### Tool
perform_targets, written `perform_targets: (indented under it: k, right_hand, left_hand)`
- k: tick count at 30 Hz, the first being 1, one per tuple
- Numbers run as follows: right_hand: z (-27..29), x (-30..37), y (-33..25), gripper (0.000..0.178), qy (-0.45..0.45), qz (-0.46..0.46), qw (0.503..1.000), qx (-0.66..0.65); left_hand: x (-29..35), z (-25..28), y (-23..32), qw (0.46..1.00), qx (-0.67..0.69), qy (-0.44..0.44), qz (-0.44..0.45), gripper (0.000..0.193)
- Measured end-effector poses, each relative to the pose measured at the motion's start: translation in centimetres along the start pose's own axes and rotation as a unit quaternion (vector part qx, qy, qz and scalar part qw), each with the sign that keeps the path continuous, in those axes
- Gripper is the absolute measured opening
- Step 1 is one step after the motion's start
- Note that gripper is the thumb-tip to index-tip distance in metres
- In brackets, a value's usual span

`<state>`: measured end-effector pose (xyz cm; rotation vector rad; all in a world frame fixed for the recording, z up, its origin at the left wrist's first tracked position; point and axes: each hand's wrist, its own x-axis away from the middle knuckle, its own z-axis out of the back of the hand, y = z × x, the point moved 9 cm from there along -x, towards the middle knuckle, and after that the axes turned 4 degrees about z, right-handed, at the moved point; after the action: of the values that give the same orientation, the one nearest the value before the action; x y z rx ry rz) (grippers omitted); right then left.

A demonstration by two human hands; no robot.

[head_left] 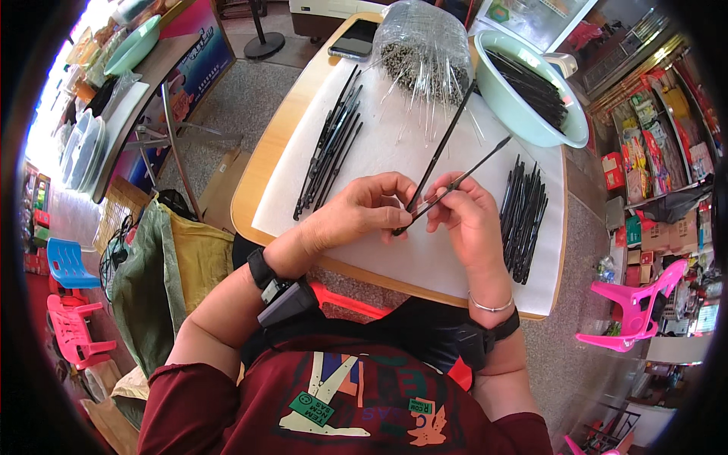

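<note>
Head view, dark sticks (443, 144), long, thin

Two hands (356, 209) (470, 216), two held black sticks (447, 136) (485, 160), three stick piles (327, 148) (523, 220) (527, 87), one phone (354, 39)

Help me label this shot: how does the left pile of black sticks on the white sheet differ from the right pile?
The left pile slants clearly toward the picture's upper right, while the right pile runs closer to straight up and down. The left pile reaches higher in the picture; the right pile extends lower. Both are black and lie on the white sheet.
</note>
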<state>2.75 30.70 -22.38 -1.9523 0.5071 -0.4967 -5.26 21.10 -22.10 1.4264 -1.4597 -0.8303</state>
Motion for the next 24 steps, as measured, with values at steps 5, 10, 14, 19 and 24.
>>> perform_targets:
  k: [5,10,14,19,24]
  right_hand:
    - [-1.0,0.4,-0.6,0.015,-0.029,0.029,0.998,0.054]
    - [-0.9,0.7,-1.2,0.016,-0.022,0.066,0.997,0.042]
    - [-1.7,0.7,-0.9,0.017,-0.082,0.046,0.992,0.085]
    - [-1.7,0.5,-1.2,0.015,-0.060,0.067,0.993,0.082]
    - [-1.3,0.4,-1.2,0.015,-0.056,0.082,0.992,0.074]
  left_hand:
    - [-0.3,0.8,-0.7,0.999,-0.022,0.033,-0.006,0.012]
    - [-0.4,0.5,-0.3,0.997,-0.031,0.062,-0.030,0.013]
    - [-0.2,0.5,-0.5,0.997,-0.031,0.076,0.014,0.011]
    - [-0.3,1.7,-0.7,0.994,-0.028,0.098,-0.029,0.010]
    - [-0.4,1.5,-0.8,0.989,-0.090,0.109,-0.044,0.010]
